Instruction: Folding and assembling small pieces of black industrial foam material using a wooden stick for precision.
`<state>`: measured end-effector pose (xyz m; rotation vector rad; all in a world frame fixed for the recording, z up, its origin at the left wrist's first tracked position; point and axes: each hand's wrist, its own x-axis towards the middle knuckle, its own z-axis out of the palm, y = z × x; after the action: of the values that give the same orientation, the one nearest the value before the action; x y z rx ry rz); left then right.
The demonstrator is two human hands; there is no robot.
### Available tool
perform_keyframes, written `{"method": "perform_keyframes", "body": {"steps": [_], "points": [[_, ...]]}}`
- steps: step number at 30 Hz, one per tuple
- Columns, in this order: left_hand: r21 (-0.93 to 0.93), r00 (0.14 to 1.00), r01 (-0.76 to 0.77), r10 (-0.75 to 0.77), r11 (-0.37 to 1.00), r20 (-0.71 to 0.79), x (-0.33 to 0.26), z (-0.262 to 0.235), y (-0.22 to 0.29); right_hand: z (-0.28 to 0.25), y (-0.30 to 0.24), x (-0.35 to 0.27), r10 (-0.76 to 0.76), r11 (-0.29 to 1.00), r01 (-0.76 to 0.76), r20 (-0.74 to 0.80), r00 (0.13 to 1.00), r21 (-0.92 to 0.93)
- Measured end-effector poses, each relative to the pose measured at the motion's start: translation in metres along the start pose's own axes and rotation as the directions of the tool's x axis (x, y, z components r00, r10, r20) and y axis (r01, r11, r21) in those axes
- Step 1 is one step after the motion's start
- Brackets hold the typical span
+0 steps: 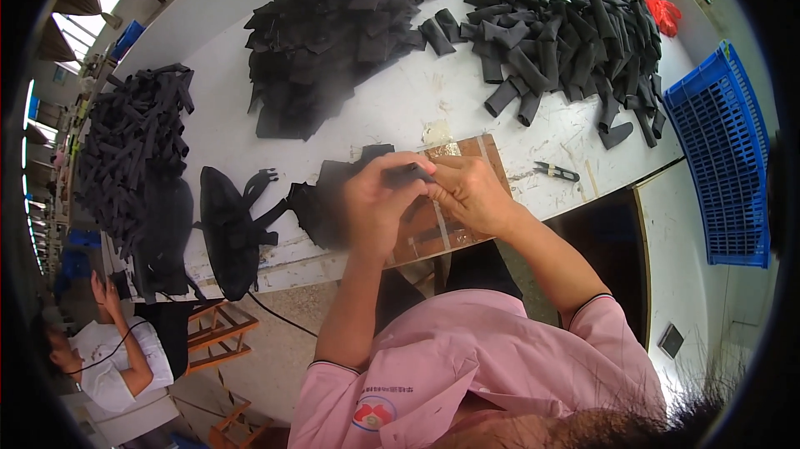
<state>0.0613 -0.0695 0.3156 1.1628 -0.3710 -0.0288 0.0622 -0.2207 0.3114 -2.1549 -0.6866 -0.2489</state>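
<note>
My left hand [375, 199] and my right hand [473, 195] meet over a brown wooden board [487, 149] at the table's front edge. Between their fingertips is a black fabric piece [407, 174], curled like a tube. The left fingers wrap round it, while the right thumb and fingers pinch its right end. Part of it is hidden by the hands. Just left of my left hand lie several black fabric pieces [312, 214]. A pair of black-handled thread snips [557, 171] rests on the table right of my right hand.
Flat black fabric pieces [333, 40] are heaped at the back, with rolled black fabric tubes [575, 40] to their right. Black strips [133, 140] and a black pouch with straps [227, 232] lie at left. A blue crate [725, 157] stands right; another person [112, 353] sits far left.
</note>
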Motion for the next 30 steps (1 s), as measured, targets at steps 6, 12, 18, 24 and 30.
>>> {"method": "perform_keyframes", "body": {"steps": [6,12,18,24,30], "points": [[0.485,0.972,0.178,-0.23,0.856,0.05,0.007,-0.004,0.002,0.026,0.013,-0.019,0.052,0.988,-0.052,0.0,0.999,0.142],[0.416,0.983,0.145,-0.177,0.898,0.039,0.003,0.001,0.004,0.027,0.021,-0.021,-0.013,0.957,0.028,-0.052,0.999,0.288],[0.152,0.992,-0.104,0.113,0.983,-0.053,-0.004,0.015,0.015,0.011,0.013,-0.011,0.041,0.992,-0.049,0.075,0.996,0.112],[-0.23,0.965,-0.108,0.046,0.967,-0.257,-0.013,-0.002,0.014,-0.009,-0.005,0.003,0.011,0.995,0.001,0.124,0.992,-0.099],[-0.253,0.961,-0.084,0.012,0.964,-0.275,-0.015,-0.006,0.006,0.018,0.011,-0.006,0.007,0.996,0.005,0.13,0.991,-0.091]]}}
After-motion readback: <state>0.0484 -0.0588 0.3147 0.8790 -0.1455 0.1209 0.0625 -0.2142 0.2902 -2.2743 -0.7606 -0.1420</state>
